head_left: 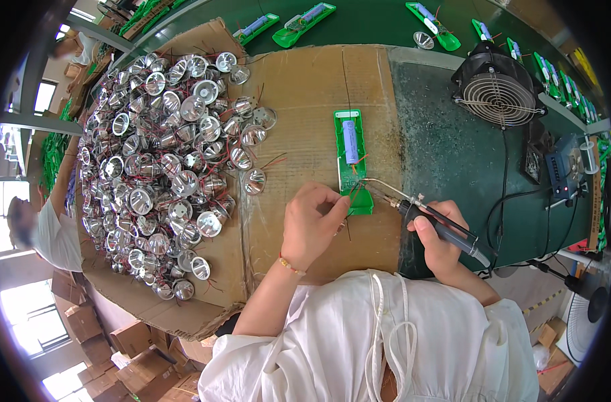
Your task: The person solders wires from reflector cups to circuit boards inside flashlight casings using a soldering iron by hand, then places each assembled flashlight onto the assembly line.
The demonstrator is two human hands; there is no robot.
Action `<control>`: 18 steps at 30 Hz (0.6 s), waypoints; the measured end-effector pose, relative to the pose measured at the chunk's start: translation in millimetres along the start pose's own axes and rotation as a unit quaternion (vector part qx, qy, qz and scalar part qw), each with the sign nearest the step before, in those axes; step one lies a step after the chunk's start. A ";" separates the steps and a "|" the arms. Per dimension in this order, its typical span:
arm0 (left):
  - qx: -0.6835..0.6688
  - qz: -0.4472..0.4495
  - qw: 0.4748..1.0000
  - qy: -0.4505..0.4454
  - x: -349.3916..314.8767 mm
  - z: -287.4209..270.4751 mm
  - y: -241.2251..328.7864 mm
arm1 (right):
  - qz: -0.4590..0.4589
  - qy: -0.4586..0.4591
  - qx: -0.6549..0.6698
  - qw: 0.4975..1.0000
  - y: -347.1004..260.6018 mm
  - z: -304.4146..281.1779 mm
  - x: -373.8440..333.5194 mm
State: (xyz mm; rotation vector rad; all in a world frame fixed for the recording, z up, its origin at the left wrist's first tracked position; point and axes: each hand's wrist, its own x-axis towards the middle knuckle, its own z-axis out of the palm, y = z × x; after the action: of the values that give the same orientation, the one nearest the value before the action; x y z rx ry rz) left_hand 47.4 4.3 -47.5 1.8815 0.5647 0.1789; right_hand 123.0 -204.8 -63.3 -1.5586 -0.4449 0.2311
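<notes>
Two arms (268, 298) converge, left hand (310, 222) curled, right hand (441, 249) gripping soldering iron (454, 236).

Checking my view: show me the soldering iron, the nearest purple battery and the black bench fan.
Soldering iron (451, 236): head view, on its handle.
Nearest purple battery (350, 142): head view, mid-barrel.
Black bench fan (498, 99): head view, round grille.

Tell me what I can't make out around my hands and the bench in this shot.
All in the head view:
- Left hand: what its fingertips pinch is hidden by the fingers.
- Soldering iron in the right hand: whether its tip touches the green housing is too small to tell.
- Reflector pile: lower pieces are covered by upper ones.
- Far green surface: cut off by the upper edge.
</notes>
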 end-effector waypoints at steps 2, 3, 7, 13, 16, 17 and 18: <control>-0.073 -0.028 0.997 0.023 -3.3 -1.9 -3.4 | 0.004 0.009 0.006 1.000 -0.4 -0.9 -0.3; -0.102 -0.025 0.994 0.028 -5.4 -3.5 -5.1 | 0.005 0.015 0.007 1.000 -0.8 -1.8 -0.5; -0.015 0.178 0.983 0.039 -12.5 -10.2 -8.6 | 0.008 0.029 0.015 0.999 -0.9 -3.0 0.2; -0.072 -0.016 0.996 0.047 -5.8 5.0 -6.0 | -0.014 0.015 0.020 1.000 0.9 1.8 2.4; 0.065 0.034 0.997 0.026 5.6 4.3 -5.0 | -0.013 -0.007 -0.018 1.000 1.1 4.5 6.0; 0.064 0.039 0.997 0.017 8.2 3.6 -4.4 | -0.001 -0.002 -0.006 1.000 1.3 6.0 7.0; 0.072 0.051 0.996 0.018 9.9 3.2 -3.7 | 0.005 0.006 0.004 1.000 1.8 7.9 7.4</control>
State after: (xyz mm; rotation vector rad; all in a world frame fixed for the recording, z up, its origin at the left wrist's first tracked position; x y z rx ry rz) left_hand 56.1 7.2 -53.5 2.0521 0.5176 0.2450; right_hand 126.6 -194.5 -64.5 -1.5545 -0.4264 0.2319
